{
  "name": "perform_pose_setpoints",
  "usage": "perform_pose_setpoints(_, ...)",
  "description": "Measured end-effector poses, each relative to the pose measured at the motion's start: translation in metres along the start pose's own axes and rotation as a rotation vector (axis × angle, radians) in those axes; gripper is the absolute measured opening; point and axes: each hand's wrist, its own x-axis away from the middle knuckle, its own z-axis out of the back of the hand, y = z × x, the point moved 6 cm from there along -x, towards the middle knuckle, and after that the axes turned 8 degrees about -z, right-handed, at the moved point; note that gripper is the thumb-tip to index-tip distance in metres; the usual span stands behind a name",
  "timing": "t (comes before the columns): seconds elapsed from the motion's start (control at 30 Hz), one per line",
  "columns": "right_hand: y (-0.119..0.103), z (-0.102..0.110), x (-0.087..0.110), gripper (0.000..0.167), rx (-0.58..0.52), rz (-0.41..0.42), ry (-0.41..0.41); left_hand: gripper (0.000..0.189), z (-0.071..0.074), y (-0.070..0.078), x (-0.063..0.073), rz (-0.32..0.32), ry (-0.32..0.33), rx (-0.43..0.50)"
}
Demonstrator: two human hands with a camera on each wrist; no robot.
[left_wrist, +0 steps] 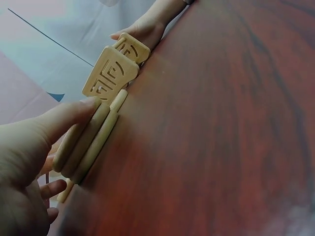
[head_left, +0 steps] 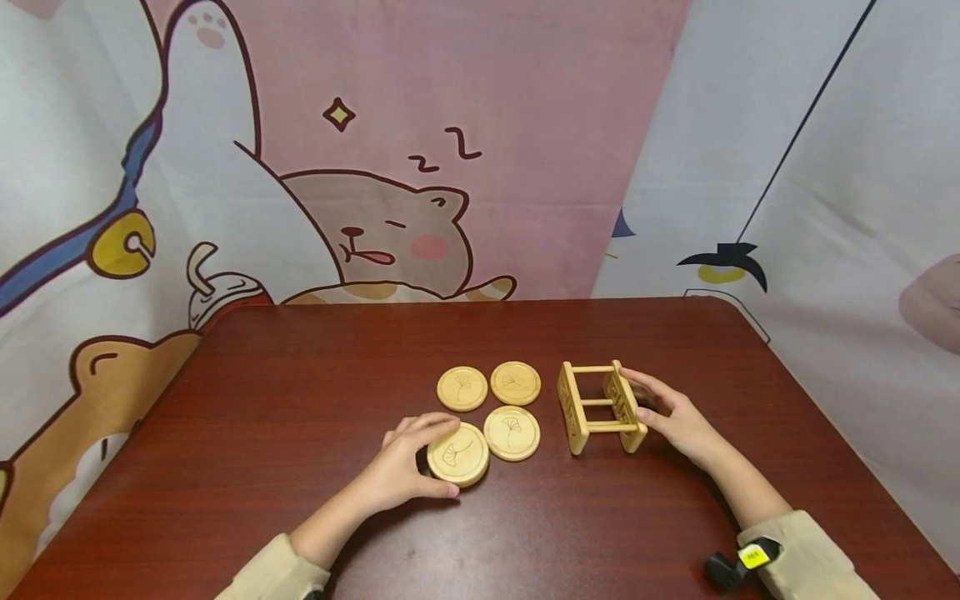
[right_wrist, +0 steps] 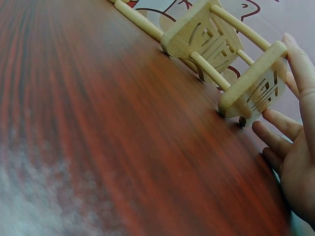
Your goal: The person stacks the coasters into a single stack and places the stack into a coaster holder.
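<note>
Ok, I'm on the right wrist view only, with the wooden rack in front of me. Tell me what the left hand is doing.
Observer: The left hand grips a stack of ginkgo-leaf wooden coasters by its edge.
Operator: Now count the coasters lying outside that stack, and say where they are.
Observer: In the head view, three more coasters lie flat on the table: two side by side farther from the person, and one just to the right of the stack.
</note>
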Motion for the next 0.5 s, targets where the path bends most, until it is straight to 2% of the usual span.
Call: perform_pose_setpoints(0.5,-0.002,-0.001,0.0,0.058,0.022,-0.009,0.008,0.082,0.003,0.017,-0.024,-0.019,0.05,-0.074)
